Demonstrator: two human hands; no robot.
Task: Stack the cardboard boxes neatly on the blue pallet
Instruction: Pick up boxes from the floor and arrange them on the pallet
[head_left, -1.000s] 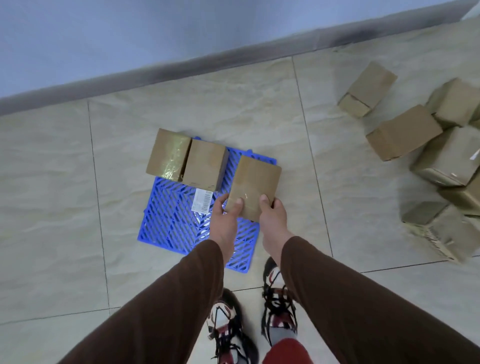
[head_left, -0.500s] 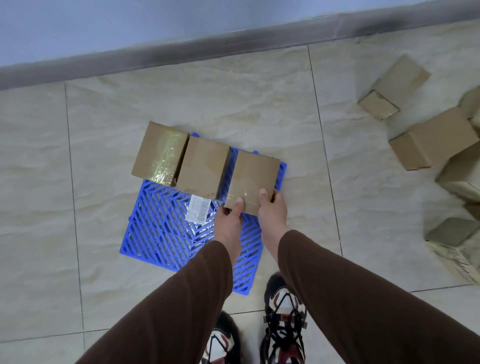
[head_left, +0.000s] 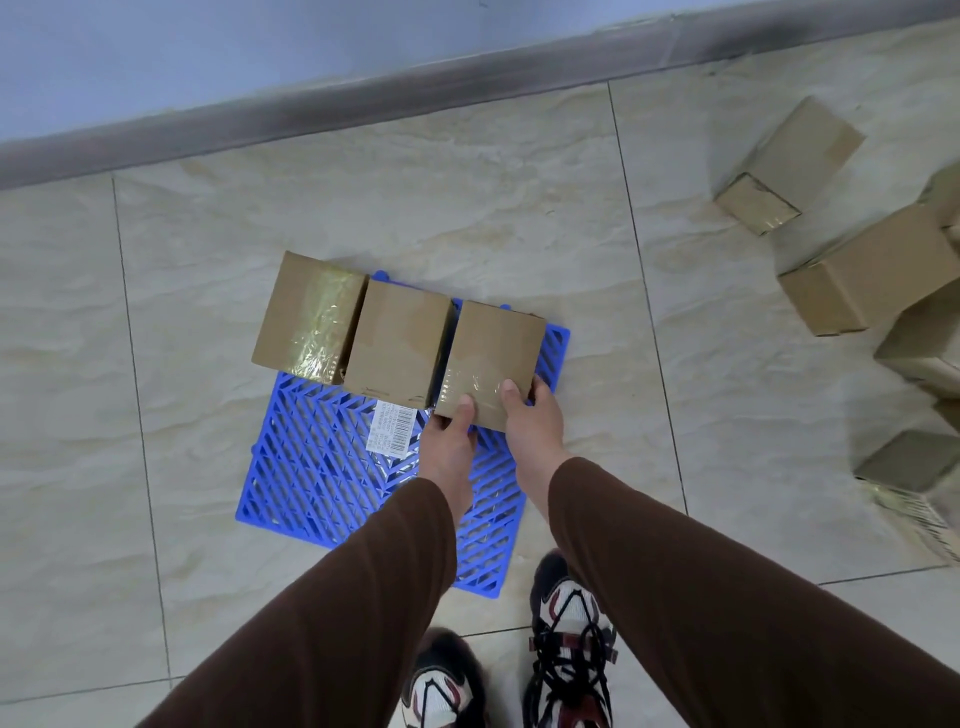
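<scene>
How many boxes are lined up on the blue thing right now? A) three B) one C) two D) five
A: three cardboard boxes sit side by side along the far edge of the blue pallet: the left box, the middle box, and the right box that both hands grip.

I'm standing on a bare tiled floor (head_left: 467, 208), big pale stone-look tiles with thin dark joints, running up to a grey skirting strip (head_left: 363, 98) and a plain pale blue wall (head_left: 260, 41). No furnishing in sight here, just goods: a blue plastic pallet (head_left: 322, 467) laid flat on the tiles, and a loose heap of taped cardboard boxes (head_left: 872, 270) tumbled at my right. One box shows a barcode label (head_left: 392, 428). Reads as a storeroom or packing area, though which exactly I can't tell.
</scene>
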